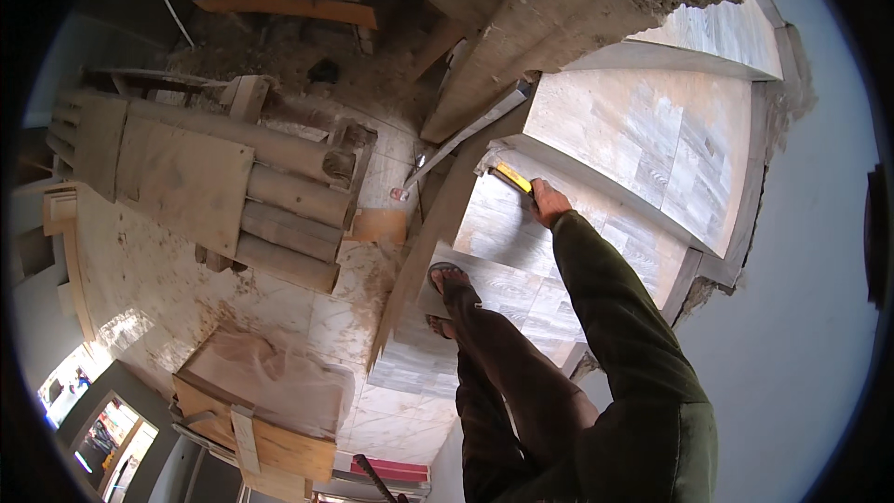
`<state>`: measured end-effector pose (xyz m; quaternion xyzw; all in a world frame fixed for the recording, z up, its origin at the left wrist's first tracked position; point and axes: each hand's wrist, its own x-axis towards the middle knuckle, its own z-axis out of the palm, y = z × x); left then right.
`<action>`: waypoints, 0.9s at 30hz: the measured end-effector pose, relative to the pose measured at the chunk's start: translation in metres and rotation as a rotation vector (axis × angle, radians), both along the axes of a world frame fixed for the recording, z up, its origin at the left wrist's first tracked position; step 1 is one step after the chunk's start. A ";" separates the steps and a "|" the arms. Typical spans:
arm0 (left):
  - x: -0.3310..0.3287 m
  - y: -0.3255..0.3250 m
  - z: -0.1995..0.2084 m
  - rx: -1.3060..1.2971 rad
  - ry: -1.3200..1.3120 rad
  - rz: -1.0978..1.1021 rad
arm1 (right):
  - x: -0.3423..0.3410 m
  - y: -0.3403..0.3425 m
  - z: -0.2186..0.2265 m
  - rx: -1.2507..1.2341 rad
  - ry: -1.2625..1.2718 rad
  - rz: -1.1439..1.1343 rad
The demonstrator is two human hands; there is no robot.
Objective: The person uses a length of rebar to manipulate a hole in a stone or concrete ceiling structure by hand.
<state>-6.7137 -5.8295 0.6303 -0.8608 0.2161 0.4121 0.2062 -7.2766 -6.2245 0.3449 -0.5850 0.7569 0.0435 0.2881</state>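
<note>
Dusty staircase (pixel 615 130), wood-look tile in grey and tan, plaster smears on the treads. Yellow tool (pixel 512 178) with dark parts lies along a tread near its open edge, far end close to the step's corner; exact kind not clear. Right hand (pixel 551 202) closed round its near end. Left hand out of view; cannot tell its state. Tool looks light and stiff, not fragile; best hold probably the yellow body, though dust could make it slippery. Green sleeve (pixel 615 303) behind the hand. Sandalled foot (pixel 451 277) on a lower tread. Beyond the stair edge: metal bar (pixel 470 135) leaning, board (pixel 186 177) over long rounded pieces (pixel 293 196), plastic sheet (pixel 270 363) farther down. Pale wall (pixel 792 317) opposite.
</note>
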 end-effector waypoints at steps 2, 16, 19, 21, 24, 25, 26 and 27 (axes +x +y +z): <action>0.000 -0.003 -0.001 -0.007 -0.011 -0.004 | -0.002 -0.004 -0.003 0.032 0.013 -0.001; -0.007 -0.019 -0.009 -0.038 -0.003 0.000 | -0.022 -0.012 -0.018 -0.054 0.023 -0.014; -0.006 -0.021 -0.011 -0.046 0.004 0.001 | -0.021 -0.009 -0.022 -0.136 0.004 -0.014; -0.005 -0.022 -0.013 -0.055 0.008 0.005 | -0.017 -0.006 -0.024 -0.211 0.056 -0.014; -0.004 -0.023 -0.013 -0.066 0.015 0.006 | -0.009 0.002 -0.020 -0.318 0.148 -0.024; -0.004 -0.023 -0.014 -0.072 0.014 0.008 | -0.004 0.004 -0.018 -0.350 0.187 -0.034; -0.004 -0.023 -0.014 -0.074 0.015 0.007 | 0.002 0.007 -0.017 -0.349 0.184 -0.034; -0.005 -0.024 -0.014 -0.080 0.020 0.008 | 0.004 0.012 -0.017 -0.347 0.131 -0.030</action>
